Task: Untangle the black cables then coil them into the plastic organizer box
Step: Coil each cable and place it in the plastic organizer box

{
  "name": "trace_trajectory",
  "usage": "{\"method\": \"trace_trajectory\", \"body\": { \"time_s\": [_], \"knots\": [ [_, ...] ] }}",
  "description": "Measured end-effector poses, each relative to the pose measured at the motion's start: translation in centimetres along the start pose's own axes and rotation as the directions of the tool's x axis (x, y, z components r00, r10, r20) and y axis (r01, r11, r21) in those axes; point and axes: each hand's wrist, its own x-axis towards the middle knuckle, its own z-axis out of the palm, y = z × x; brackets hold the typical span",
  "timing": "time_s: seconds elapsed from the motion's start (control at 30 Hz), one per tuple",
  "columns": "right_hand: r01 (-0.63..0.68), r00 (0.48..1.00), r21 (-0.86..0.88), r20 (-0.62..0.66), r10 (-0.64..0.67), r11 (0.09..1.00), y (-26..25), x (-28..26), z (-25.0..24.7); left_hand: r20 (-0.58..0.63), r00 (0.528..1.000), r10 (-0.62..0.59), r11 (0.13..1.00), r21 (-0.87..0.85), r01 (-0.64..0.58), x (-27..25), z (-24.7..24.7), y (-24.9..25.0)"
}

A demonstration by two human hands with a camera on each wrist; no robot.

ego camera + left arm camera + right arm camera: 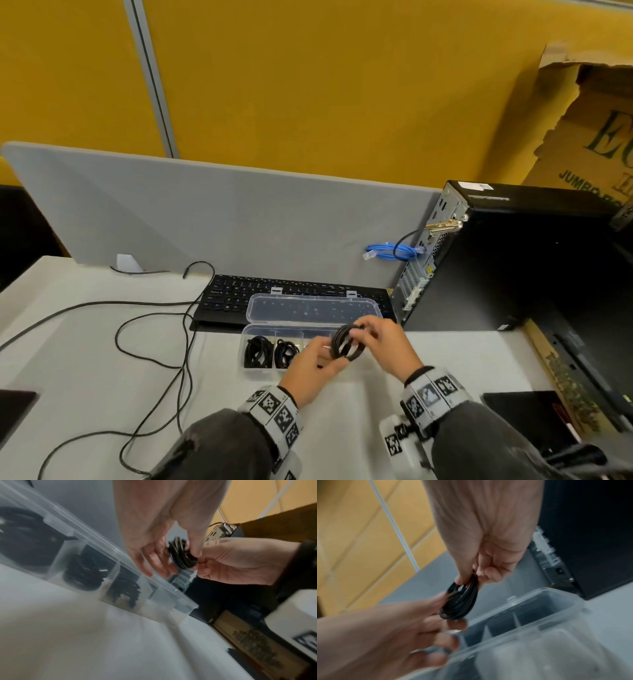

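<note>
A small coil of black cable [346,342], wound into several tight loops, was held in the air just above the clear plastic organizer box [263,371], over its right half. The right hand [387,346] had its thumb and fingers curled round the top of the coil, a firm grip, and the left hand [313,368] pinched the coil's lower edge between thumb and fingers. The box sat open on the white desk [85,359], its lid [313,310] tipped back onto a black keyboard [226,298]. The two leftmost compartments each held a black coiled cable [258,351], and the left wrist view showed a third filled compartment [126,592] beside them. A long loose black cable [150,342] trailed across the desk to the left. A black computer tower [513,260] stood to the right with a blue cable [390,251] at its back. Torn cardboard [589,113] behind it bore partly hidden print, of which "JUMBO" could be read. A grey divider [205,219] backed the desk, with a yellow wall [308,75] beyond.
</note>
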Motion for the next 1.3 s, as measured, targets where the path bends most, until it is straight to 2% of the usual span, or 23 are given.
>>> {"method": "trace_trajectory", "body": {
  "time_s": [0.07, 0.13, 0.3, 0.43, 0.53, 0.6, 0.67, 0.77, 0.8, 0.93, 1.07, 1.2, 1.3],
  "knots": [
    [-0.039, 0.997, -0.044, -0.071, 0.036, 0.998, 1.3, 2.0, -0.1, -0.061, 0.996, 0.060, 0.967, 0.251, -0.043, 0.2, -0.6, -0.8],
    [-0.066, 0.997, -0.131, -0.035, 0.062, 0.989, 2.3, 3.3, 0.5, -0.087, 0.989, 0.122, 0.900, 0.430, -0.074, 0.3, -1.2, -1.4],
    [0.003, 0.986, -0.458, 0.149, 0.074, 0.889, 3.0, 4.2, 2.7, -0.036, 0.998, 0.053, 0.886, 0.462, -0.030, 1.1, -2.0, -3.1],
    [0.154, 0.966, -0.726, 0.254, 0.053, 0.671, 2.5, 3.9, 3.5, -0.056, 0.994, 0.093, 0.888, 0.457, -0.057, 1.2, -1.7, -3.7],
    [0.289, 0.942, -0.810, 0.336, 0.000, 0.511, 2.6, 3.7, 3.9, -0.068, 0.989, 0.131, 0.874, 0.480, -0.082, 1.1, -1.4, -3.8],
    [0.347, 0.924, -0.820, 0.383, -0.014, 0.455, 3.0, 3.7, 4.2, -0.081, 0.988, 0.133, 0.868, 0.490, -0.077, 1.1, -1.5, -3.8],
    [0.333, 0.918, -0.792, 0.397, 0.017, 0.512, 3.1, 3.6, 4.1, -0.083, 0.988, 0.129, 0.863, 0.500, -0.071, 1.0, -1.5, -3.8],
    [0.211, 0.924, -0.709, 0.369, 0.098, 0.673, 2.5, 3.5, 3.3, -0.089, 0.988, 0.126, 0.861, 0.505, -0.064, 1.2, -1.5, -3.9],
    [0.190, 0.931, -0.704, 0.351, 0.103, 0.684, 2.4, 3.5, 3.1, -0.093, 0.987, 0.128, 0.862, 0.503, -0.064, 1.2, -1.5, -4.0],
    [0.203, 0.956, -0.825, 0.284, 0.077, 0.527, 2.5, 3.2, 3.4, -0.099, 0.985, 0.138, 0.849, 0.524, -0.066, 1.2, -1.4, -4.2],
    [0.174, 0.949, -0.825, 0.287, 0.133, 0.538, 2.5, 3.4, 3.8, -0.102, 0.983, 0.155, 0.848, 0.524, -0.079, 1.0, -1.3, -4.1],
    [0.221, 0.939, -0.850, 0.319, 0.132, 0.478, 2.1, 3.5, 4.1, -0.106, 0.982, 0.157, 0.845, 0.528, -0.078, 1.1, -1.3, -4.2],
    [0.235, 0.931, -0.828, 0.342, 0.125, 0.510, 2.0, 3.4, 3.8, -0.087, 0.985, 0.148, 0.834, 0.546, -0.077, 1.1, -1.3, -4.0]
  ]
}}
